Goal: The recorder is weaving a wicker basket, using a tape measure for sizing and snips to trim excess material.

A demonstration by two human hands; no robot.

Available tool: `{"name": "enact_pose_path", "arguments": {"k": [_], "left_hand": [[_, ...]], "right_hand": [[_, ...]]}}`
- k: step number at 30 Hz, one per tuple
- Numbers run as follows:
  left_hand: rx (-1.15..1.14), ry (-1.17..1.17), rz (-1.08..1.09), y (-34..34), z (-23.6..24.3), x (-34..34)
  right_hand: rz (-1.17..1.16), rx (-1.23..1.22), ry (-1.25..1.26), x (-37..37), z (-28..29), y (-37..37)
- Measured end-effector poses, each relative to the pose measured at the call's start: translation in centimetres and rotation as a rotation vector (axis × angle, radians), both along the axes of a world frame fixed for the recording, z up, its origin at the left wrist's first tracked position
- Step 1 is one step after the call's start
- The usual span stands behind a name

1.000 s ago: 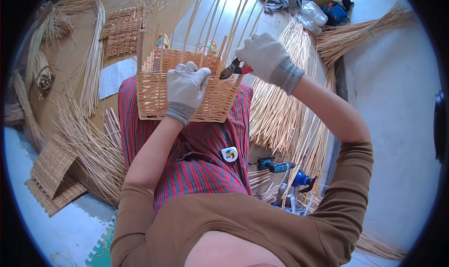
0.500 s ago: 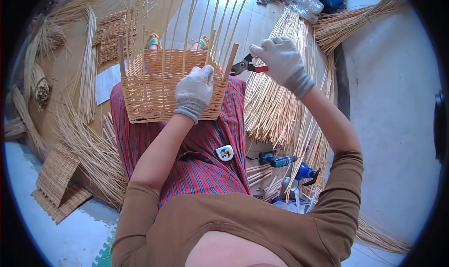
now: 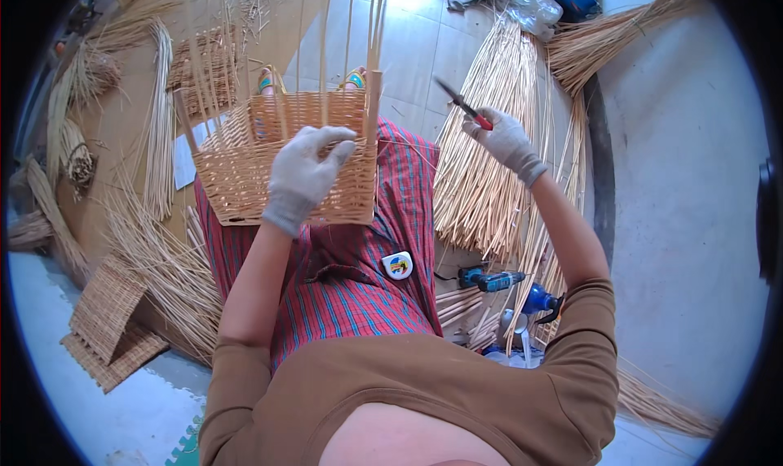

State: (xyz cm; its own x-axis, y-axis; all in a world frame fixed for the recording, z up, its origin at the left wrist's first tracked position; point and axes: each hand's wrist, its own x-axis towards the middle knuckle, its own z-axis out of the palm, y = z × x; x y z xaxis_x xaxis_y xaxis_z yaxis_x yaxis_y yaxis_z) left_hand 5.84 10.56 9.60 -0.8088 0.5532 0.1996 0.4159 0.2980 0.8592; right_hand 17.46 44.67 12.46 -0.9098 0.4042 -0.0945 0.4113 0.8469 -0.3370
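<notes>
A partly woven wicker basket [image 3: 236, 179] rests tilted on my lap, with long upright canes rising from its far side and a thicker stake at each front corner. In front of its near wall is my gloved left hand [image 3: 308, 172], thumb and fingers apart with nothing seen between them; whether it touches the weave I cannot tell. Off to the right of the basket, my gloved right hand [image 3: 506, 144] grips a pair of pruning shears [image 3: 458, 99] by the red handles. Their dark blades point up and to the left, seen edge-on.
A round-cornered white tape measure [image 3: 397, 265] lies on the striped cloth [image 3: 359, 311] over my lap. Right of it are a cordless drill [image 3: 489, 280], a blue spray bottle [image 3: 538, 300] and a large cane bundle [image 3: 481, 197]. Woven panels [image 3: 106, 307] and loose canes [image 3: 163, 262] cover the left floor.
The basket has turned and shifted left. My left hand has come off its rim, down and left, with the fingers parting. My right hand has lowered slightly, swinging the shears upward and away from the corner stake.
</notes>
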Motion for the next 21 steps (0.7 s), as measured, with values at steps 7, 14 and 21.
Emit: {"name": "enact_pose_path", "arguments": {"k": [7, 14, 21], "left_hand": [[0.333, 0.126, -0.204, -7.0, 4.0, 3.5], [0.425, 0.099, -0.208, -7.5, -2.4, -2.9], [0.203, -0.079, 0.057, -12.7, -6.8, -6.9]], "right_hand": [[-0.368, -1.480, 0.366, 5.0, -8.7, -6.0], [-0.489, -1.721, 0.745, 7.9, -10.8, -14.0], [-0.043, -1.349, 0.625, 7.1, -7.2, -23.1]]}}
